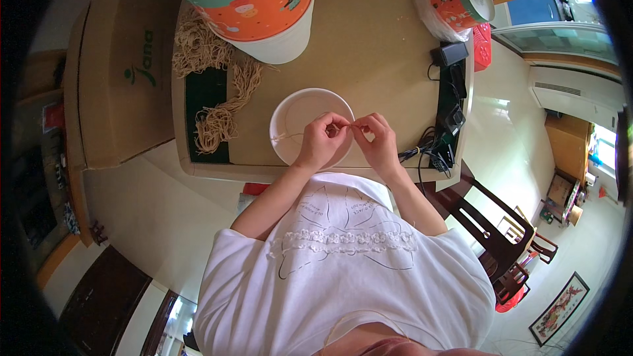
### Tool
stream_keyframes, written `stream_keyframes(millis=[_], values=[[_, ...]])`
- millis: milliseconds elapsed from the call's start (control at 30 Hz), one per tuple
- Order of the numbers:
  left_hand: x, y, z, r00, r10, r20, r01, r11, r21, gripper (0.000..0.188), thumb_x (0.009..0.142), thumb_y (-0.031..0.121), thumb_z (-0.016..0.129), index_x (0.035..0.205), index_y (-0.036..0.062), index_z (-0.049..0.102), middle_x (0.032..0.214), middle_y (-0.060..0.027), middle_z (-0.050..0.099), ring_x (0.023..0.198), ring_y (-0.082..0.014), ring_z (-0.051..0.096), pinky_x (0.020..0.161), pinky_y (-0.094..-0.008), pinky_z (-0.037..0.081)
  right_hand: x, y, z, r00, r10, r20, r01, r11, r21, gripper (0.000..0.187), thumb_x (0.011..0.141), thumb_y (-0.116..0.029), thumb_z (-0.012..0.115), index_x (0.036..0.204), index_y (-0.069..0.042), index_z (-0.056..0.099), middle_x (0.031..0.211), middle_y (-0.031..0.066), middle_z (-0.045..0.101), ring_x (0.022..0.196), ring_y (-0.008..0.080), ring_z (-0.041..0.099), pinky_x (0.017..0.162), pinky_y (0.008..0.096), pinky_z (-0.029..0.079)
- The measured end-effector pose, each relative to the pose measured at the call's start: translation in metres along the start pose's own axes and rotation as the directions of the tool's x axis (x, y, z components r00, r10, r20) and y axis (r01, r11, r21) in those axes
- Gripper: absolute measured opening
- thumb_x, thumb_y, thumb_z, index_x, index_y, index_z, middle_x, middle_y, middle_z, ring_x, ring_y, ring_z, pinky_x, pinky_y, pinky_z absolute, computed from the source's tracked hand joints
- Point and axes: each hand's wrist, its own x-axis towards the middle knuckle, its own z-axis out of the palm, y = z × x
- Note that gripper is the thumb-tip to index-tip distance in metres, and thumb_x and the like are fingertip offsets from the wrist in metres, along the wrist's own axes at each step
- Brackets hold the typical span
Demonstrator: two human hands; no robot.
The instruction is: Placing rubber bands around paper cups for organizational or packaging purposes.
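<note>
The table (376, 33) carries a white bowl (280, 108), beige string (214, 130), a bucket (264, 10) and black adapters (450, 54).

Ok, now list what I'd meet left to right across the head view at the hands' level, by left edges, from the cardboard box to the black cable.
Cardboard box → tan string bundle → white bowl → left hand → right hand → black cable.

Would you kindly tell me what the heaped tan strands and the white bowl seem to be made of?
Tan strands: probably matte cotton or jute cord, judging by the loose, stringy tangle. White bowl: perhaps plastic or coated paper; its wall looks smooth.
</note>
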Motion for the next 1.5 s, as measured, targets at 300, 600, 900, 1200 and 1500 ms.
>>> stream_keyframes(millis=[300,600,900,1200,1500], values=[[0.001,-0.002,0.0,1.0,0.022,0.007,-0.023,0.999,0.042,0.007,0.08,0.003,0.066,0.088,0.0021,0.068,0.08,-0.0047,0.066,0.066,-0.0096,0.06,0.06,-0.0227,0.048,0.0,0.008,0.001,0.998,-0.066,0.008,0.066,0.997,-0.051,0.009,0.082,-0.001,0.065,0.09,-0.002,0.062,0.084,0.0097,0.06,0.074,0.0212,0.058,0.067,0.0291,0.048],[0.004,-0.016,-0.002,0.992,-0.096,0.076,0.107,0.983,-0.15,0.008,0.083,0.006,0.065,0.089,0.0004,0.068,0.078,-0.002,0.068,0.07,-0.0055,0.06,0.062,-0.0218,0.048,-0.003,0.004,0.002,0.999,-0.031,-0.041,0.03,0.999,-0.02,0.01,0.081,-0.001,0.066,0.089,-0.003,0.06,0.084,0.009,0.06,0.073,0.0207,0.058,0.067,0.0294,0.048],[0.004,-0.013,-0.002,0.987,-0.134,0.085,0.147,0.974,-0.171,0.008,0.084,0.006,0.065,0.088,0.0002,0.068,0.078,-0.0018,0.067,0.071,-0.0056,0.059,0.064,-0.0211,0.048,-0.006,0.003,0.003,0.996,-0.066,-0.056,0.064,0.997,-0.037,0.013,0.077,0.0,0.067,0.088,-0.003,0.059,0.083,0.0098,0.06,0.075,0.0241,0.058,0.067,0.0326,0.049],[0.003,-0.016,-0.002,0.987,-0.118,0.109,0.137,0.972,-0.191,0.007,0.084,0.005,0.065,0.089,0.0002,0.066,0.08,-0.0015,0.066,0.072,-0.0057,0.059,0.065,-0.0207,0.048,-0.004,0.001,0.001,0.999,-0.047,0.003,0.047,0.998,-0.043,0.012,0.077,-0.002,0.069,0.086,-0.003,0.061,0.083,0.0098,0.06,0.074,0.0239,0.059,0.066,0.0331,0.05],[0.002,-0.02,-0.003,0.988,-0.14,0.07,0.153,0.962,-0.226,0.004,0.083,0.004,0.062,0.086,0.0004,0.062,0.076,0.0004,0.063,0.069,-0.0043,0.057,0.062,-0.0193,0.046,-0.009,-0.001,-0.001,1.0,-0.006,-0.007,0.006,1.0,-0.021,0.018,0.076,-0.004,0.071,0.09,-0.004,0.06,0.083,0.009,0.06,0.075,0.0234,0.059,0.066,0.0326,0.05]])
